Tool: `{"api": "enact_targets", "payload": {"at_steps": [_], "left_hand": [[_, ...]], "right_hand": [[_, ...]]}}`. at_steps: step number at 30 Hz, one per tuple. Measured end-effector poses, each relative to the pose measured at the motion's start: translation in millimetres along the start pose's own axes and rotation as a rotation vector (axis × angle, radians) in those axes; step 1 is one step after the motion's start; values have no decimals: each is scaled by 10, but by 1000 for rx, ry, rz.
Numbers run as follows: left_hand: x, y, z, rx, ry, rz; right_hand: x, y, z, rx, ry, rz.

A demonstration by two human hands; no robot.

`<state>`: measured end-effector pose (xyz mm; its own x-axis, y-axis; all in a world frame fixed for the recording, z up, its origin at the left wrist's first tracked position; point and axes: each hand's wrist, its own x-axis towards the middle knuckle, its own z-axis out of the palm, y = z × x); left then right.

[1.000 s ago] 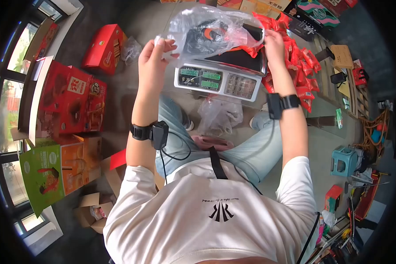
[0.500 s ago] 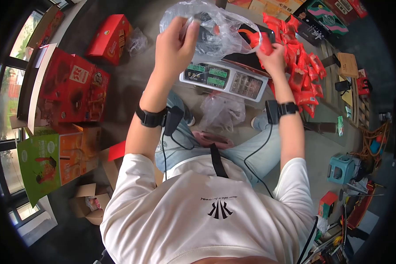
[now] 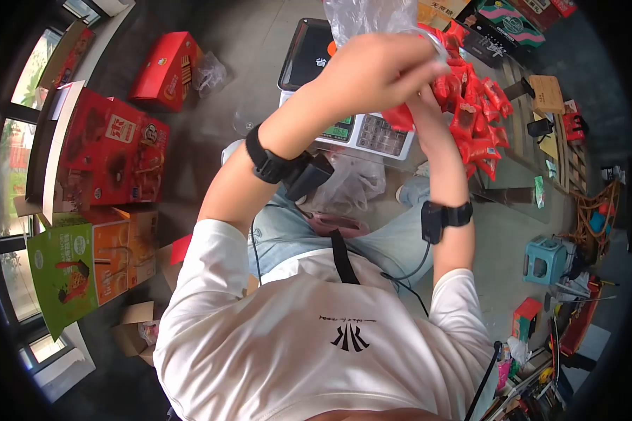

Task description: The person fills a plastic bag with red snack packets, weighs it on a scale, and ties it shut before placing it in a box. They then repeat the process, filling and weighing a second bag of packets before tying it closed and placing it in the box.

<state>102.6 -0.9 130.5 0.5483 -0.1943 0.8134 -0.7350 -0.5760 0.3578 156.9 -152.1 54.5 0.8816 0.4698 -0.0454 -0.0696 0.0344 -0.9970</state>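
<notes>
My left hand (image 3: 390, 74) is closed on the rim of a clear plastic bag (image 3: 369, 17), above the digital scale (image 3: 383, 135). Close beside it, my right hand (image 3: 432, 119) is partly covered by the left, and its fingertips are hidden. A red packet (image 3: 398, 118) shows just below the hands, over the scale's keypad side; what holds it cannot be made out. The scale's black pan (image 3: 305, 59) shows at the left of the bag. Many red packets (image 3: 474, 119) lie in a pile right of my hands.
Red cartons (image 3: 112, 144) and a green carton (image 3: 63, 270) stand at the left. A crumpled bag (image 3: 344, 184) hangs below the scale. At the right are a wooden pallet (image 3: 576, 158), a blue plastic item (image 3: 545, 259) and assorted tools.
My left hand has moved right with the bag, across to my right hand. The bag has shifted, uncovering the pan's left part. My right hand has moved slightly down, its fingers now hidden.
</notes>
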Motion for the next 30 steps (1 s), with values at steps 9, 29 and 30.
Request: {"api": "enact_targets", "payload": {"at_steps": [9,29,30], "left_hand": [[-413,-267,-518,-355,129,-394],[-1294,-345,-405,-279,257,-817],[-1326,-367,-385,-227,277,-837]], "right_hand": [[973,-84,629,123,-163,91],[-665,657,-530,-883,426,-592],[-649,777,-731,-927,446,-508]]}}
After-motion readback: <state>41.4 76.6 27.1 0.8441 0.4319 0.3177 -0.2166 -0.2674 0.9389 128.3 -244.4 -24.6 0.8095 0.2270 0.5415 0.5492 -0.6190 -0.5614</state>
